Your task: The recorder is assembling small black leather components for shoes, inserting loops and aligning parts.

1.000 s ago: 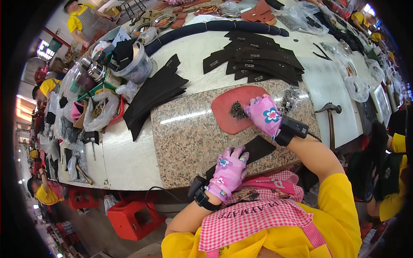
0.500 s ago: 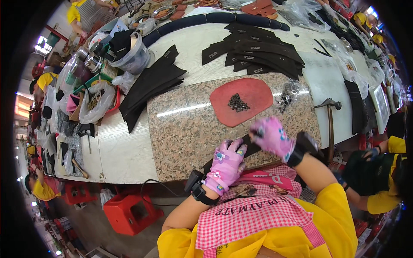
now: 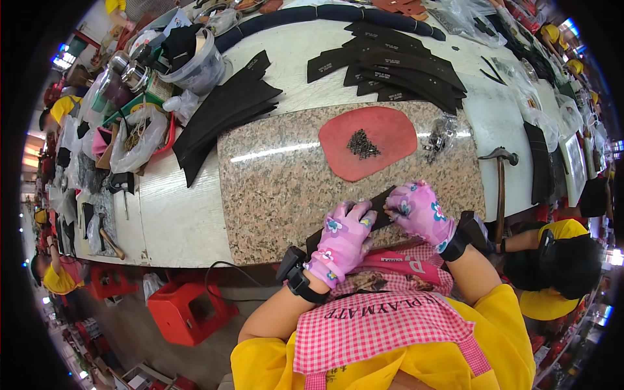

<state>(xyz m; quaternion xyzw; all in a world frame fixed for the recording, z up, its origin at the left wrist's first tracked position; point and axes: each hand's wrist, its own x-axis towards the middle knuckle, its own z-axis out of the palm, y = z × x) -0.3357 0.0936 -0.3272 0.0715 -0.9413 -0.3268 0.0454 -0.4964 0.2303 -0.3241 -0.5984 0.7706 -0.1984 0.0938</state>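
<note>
A stone slab (image 3: 279,188) lies on the table (image 3: 175,218), with a red mat (image 3: 398,133) near its far edge. On the slab's near side, a black strip (image 3: 381,209) runs slantwise, passing under the left hand (image 3: 341,237), whose bent fingers rest over it; its thumb is hidden, so I cannot tell whether it grips. The right hand (image 3: 422,211) has its fingers curled nearly together at the strip's right end; whether they pinch anything is unclear. Small metal pieces (image 3: 362,144) sit heaped on the mat, apart from both hands.
</note>
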